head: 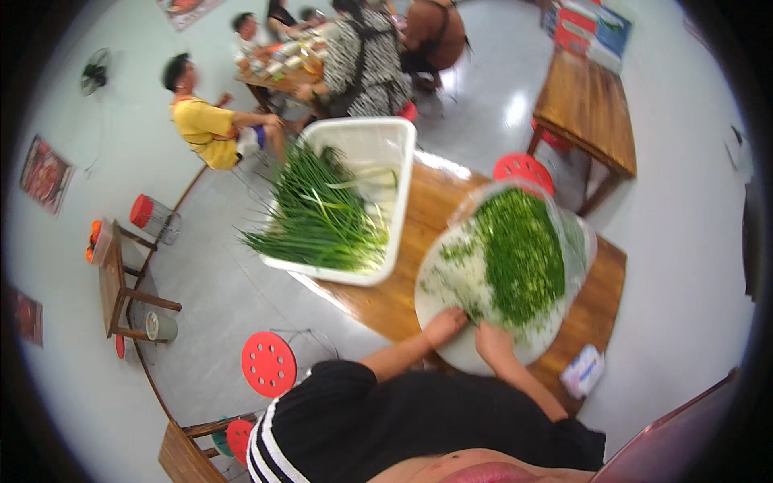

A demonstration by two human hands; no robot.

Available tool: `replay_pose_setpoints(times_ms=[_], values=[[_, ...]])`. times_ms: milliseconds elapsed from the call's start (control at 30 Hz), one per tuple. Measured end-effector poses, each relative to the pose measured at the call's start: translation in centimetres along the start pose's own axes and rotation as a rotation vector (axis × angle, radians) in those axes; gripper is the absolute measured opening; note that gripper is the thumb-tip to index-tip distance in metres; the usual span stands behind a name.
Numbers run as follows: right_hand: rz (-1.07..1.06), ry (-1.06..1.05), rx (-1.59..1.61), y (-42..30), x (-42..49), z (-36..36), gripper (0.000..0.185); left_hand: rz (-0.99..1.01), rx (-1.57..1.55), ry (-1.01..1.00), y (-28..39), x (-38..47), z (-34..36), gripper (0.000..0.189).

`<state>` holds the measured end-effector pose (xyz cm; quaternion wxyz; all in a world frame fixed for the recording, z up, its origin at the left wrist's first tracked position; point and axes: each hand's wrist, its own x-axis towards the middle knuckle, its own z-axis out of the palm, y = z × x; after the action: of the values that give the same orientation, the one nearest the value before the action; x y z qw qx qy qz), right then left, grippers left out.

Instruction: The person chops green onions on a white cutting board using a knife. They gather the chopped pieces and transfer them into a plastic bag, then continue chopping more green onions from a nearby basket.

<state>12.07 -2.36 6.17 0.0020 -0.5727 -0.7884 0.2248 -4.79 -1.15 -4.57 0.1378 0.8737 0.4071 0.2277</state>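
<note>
A round white cutting board [441,299] lies on the wooden table, with a large heap of chopped green onions [522,259] on its right part. My left hand [445,327] rests at the board's near left, fingers curled by some greens. Close to its right is my right hand [494,345], closed around something that I cannot make out; a dark thin shape shows between the two hands. A clear plastic bag [577,241] lies beside and partly around the heap. Left of the board, a white plastic basket [395,241] holds whole green onions [320,217], their leaves hanging over its left rim.
A soft packet [583,371] lies at the table's near right corner. Red stools [269,364] stand left of me and beyond the table [374,311]. Another wooden table [583,108] stands at the back right. Several people sit around a table at the far left, one in a yellow shirt [205,130].
</note>
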Motion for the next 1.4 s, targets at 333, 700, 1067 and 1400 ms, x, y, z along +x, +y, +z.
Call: replay_pose_setpoints(times_ms=[333,700,1067,1400], values=[[0.244,-0.206,0.184,4.7,-1.9,-2.5,0.025,-0.002,0.032,0.072,1.0,0.1,-2.1,0.02],[0.191,-0.122,0.006,12.6,5.8,-9.1,0.034,-0.077,-0.025,0.053,1.5,0.3,-2.5,0.02],[0.283,0.067,0.11,12.3,6.4,-12.0,0.039,0.001,-0.019,0.132,3.0,1.6,-3.3,0.018],[0.278,-0.236,0.203,15.1,0.0,-8.8,0.04,0.133,-0.042,0.133,3.7,2.7,-3.7,0.019]])
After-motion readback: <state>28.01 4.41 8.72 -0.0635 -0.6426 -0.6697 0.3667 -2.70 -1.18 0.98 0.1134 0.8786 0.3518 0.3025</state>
